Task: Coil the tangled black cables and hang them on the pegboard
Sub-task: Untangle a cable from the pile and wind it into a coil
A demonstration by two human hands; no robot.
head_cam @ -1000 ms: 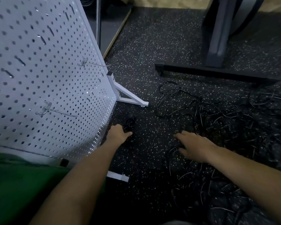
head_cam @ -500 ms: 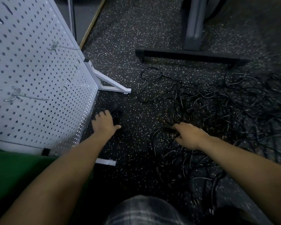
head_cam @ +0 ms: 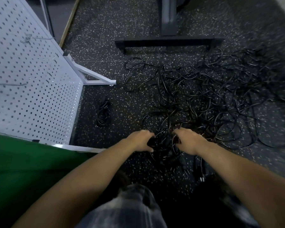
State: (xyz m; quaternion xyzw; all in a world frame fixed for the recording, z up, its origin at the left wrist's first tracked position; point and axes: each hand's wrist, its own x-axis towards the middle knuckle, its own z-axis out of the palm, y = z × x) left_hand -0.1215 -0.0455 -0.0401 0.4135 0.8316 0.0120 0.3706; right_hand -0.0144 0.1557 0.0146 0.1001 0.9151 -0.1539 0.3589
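Observation:
A big tangle of black cables (head_cam: 209, 96) sprawls over the speckled floor at centre right. A small coiled black cable (head_cam: 103, 112) lies alone beside the white pegboard (head_cam: 31, 79), which stands at the left with metal hooks (head_cam: 0, 84) sticking out. My left hand (head_cam: 141, 141) grips a dark cable part at the near edge of the tangle. My right hand (head_cam: 188, 140) is curled into the cables just to its right; its fingertips are hidden among them.
The pegboard's white foot (head_cam: 97, 79) juts onto the floor. A dark stand with a crossbar base (head_cam: 168, 42) sits behind the tangle. A green surface (head_cam: 23, 170) is at lower left. My knee in plaid cloth (head_cam: 130, 208) fills the bottom.
My left hand let go of the small coil by the pegboard and moved right to the tangle. My right hand drew nearer and curled into the cables. The view tilted further down.

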